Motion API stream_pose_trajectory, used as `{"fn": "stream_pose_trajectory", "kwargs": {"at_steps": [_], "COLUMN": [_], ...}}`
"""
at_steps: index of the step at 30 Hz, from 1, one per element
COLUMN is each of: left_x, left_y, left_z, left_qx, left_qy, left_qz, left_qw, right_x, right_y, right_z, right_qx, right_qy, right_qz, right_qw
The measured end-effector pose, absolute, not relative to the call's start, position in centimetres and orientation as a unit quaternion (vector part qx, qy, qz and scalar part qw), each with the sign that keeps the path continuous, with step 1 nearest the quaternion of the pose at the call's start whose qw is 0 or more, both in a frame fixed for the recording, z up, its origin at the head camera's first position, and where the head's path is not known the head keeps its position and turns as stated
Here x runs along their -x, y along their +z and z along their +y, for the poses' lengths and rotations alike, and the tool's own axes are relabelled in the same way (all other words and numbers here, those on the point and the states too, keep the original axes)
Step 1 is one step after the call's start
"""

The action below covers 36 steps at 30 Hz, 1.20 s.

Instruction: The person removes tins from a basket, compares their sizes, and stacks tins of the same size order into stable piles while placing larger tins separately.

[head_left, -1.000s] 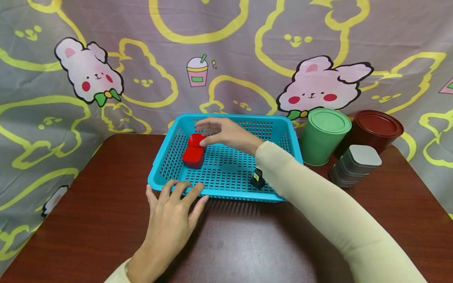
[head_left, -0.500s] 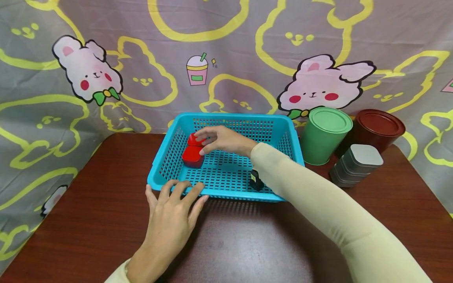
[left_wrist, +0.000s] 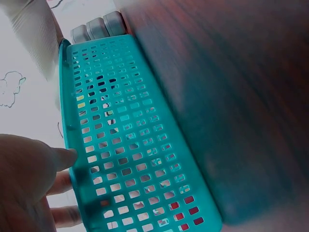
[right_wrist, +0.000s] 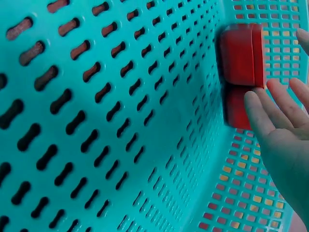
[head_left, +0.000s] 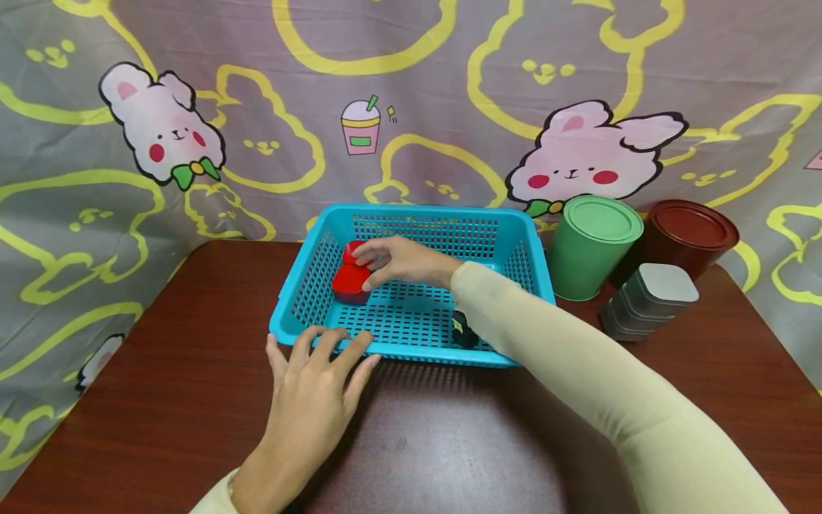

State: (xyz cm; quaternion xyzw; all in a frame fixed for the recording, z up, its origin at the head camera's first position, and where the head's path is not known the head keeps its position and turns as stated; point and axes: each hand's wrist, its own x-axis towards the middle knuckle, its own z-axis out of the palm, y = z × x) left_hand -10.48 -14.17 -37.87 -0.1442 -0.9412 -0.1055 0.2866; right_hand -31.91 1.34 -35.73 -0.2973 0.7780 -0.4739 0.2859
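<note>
In the head view, a blue plastic basket (head_left: 424,351) with perforated walls stands on the table. My left hand (head_left: 315,400) holds its front rim near the left corner, fingers over the edge and thumb outside; the left wrist view shows the thumb (left_wrist: 66,158) at the rim. Two red rounded boxes, the nearer box (head_left: 349,283) and the farther box (head_left: 354,250), sit together at the basket's left end. My right hand (head_left: 404,260) reaches in over them with spread fingers and grips nothing. In the right wrist view its fingertips are close to the lidded box (right_wrist: 239,54); contact is unclear.
Inside the basket, a small black object (head_left: 462,332) with a yellowish label is partly behind the right sleeve (head_left: 552,335). Right of the basket stand a green can (head_left: 591,253), a dark red can (head_left: 687,232) and a stack of grey boxes (head_left: 648,303). A patterned curtain hangs behind.
My right hand has come down and slightly nearer, closer to the red boxes. The left hand stays at the front rim, and the boxes have not visibly moved.
</note>
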Motion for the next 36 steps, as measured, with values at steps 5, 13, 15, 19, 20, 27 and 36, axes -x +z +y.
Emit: {"fn": "stream_pose_trajectory", "kwargs": {"at_steps": [5, 13, 15, 19, 20, 27, 36], "left_x": [10.5, 10.5, 10.5, 10.5, 10.5, 10.6, 10.6], "left_y": [-37.9, -37.8, -37.8, -37.8, -37.8, -37.8, -37.8], "left_z": [-14.2, -14.2, -14.1, -14.1, -14.1, -14.1, -14.2], "left_qx": [0.145, 0.144, 0.144, 0.143, 0.142, 0.145, 0.145], "left_qy": [-0.105, -0.103, -0.102, -0.101, -0.101, -0.102, -0.102], "left_qz": [-0.941, -0.942, -0.942, -0.942, -0.942, -0.94, -0.941], "left_qw": [0.286, 0.287, 0.285, 0.285, 0.285, 0.292, 0.287], "right_x": [31.9, 32.0, 32.0, 31.9, 31.9, 32.0, 32.2], "right_y": [-35.9, -36.5, -36.5, -36.6, -36.7, -37.1, -37.4], "right_z": [1.0, 0.3, 0.1, -0.2, -0.3, -0.9, -1.4], "right_qx": [0.301, 0.307, 0.308, 0.312, 0.314, 0.326, 0.342], "right_qy": [-0.474, -0.462, -0.458, -0.452, -0.449, -0.445, -0.388], "right_qz": [0.774, 0.778, 0.779, 0.779, 0.779, 0.774, 0.807], "right_qw": [0.292, 0.296, 0.299, 0.303, 0.304, 0.312, 0.286]}}
